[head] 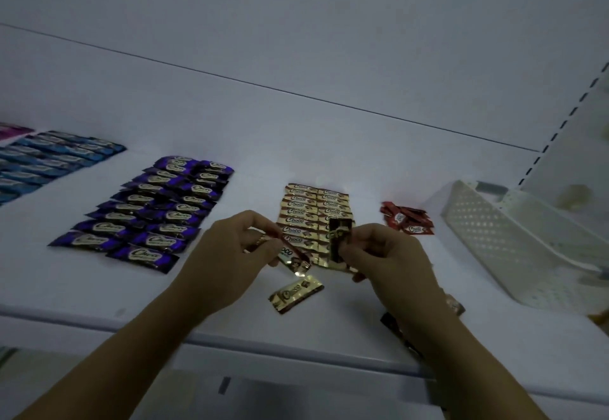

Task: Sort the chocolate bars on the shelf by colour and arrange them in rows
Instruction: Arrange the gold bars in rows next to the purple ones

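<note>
At centre frame, left hand (235, 250) pinched a tilted bar (295, 260); right hand (384, 256) pinched an upright bar (338, 242), both overlapping gold rows (308, 210).

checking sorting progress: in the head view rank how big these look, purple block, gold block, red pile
1. purple block, clearly largest
2. gold block, partly covered
3. red pile, smallest
All lie about equally far away.

A white perforated basket (487, 231) sits to the right of the right hand (385, 254). Beyond it, farther right, a slotted white upright (557, 133) rises beside a plain pale back panel (296, 24).
</note>
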Motion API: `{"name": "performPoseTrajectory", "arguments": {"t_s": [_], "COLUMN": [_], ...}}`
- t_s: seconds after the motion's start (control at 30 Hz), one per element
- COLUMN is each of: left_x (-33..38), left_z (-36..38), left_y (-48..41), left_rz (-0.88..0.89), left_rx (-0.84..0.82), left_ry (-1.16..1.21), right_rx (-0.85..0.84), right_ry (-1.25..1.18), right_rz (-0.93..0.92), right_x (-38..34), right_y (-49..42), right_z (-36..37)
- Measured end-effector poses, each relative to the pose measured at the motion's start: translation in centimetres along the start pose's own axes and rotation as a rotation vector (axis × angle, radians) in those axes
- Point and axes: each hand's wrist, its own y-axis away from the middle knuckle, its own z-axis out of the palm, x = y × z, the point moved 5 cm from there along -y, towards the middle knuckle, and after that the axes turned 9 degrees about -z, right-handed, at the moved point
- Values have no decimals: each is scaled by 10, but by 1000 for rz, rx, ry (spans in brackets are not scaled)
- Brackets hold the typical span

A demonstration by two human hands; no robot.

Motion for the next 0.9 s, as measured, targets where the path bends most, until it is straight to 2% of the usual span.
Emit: {"name": "performPoseTrajectory", "arguments": {"t_s": [0.13, 0.2, 0.3, 0.37, 0.4, 0.5, 0.6, 0.77, 0.9], "left_x": [-1, 3, 3, 1, 1, 3, 2, 8, 1], "left_z": [3, 3, 5, 5, 7, 9, 7, 2, 0], "left_y": [-6, -6, -4, -2, -1, 2, 0, 0, 1], "left_rz": [-42, -50, -69, -82, -79, -54, -48, 38, 46], "left_rx": [-11, -6, 0, -10, -26, -58, -40, 80, 126], "left_ry": [35, 65, 103, 100, 95, 68, 63, 5, -88], "right_rx": [107, 135, 78, 9, -28, -88, -139, -192, -315], "right_ry": [-64, -172, -338, -372, -328, -87, -25, 343, 606], "right_rz": [-22, -7, 77, 214, 232, -12, -3, -65, -74], "right_x": [-3, -7, -5, 0, 0, -9, -4, 2, 7], "right_y": [-1, 0, -4, -7, -5, 4, 3, -8, -6], "right_z": [-8, -12, -6, 3, 6, 1, 0, -18, -16]}}
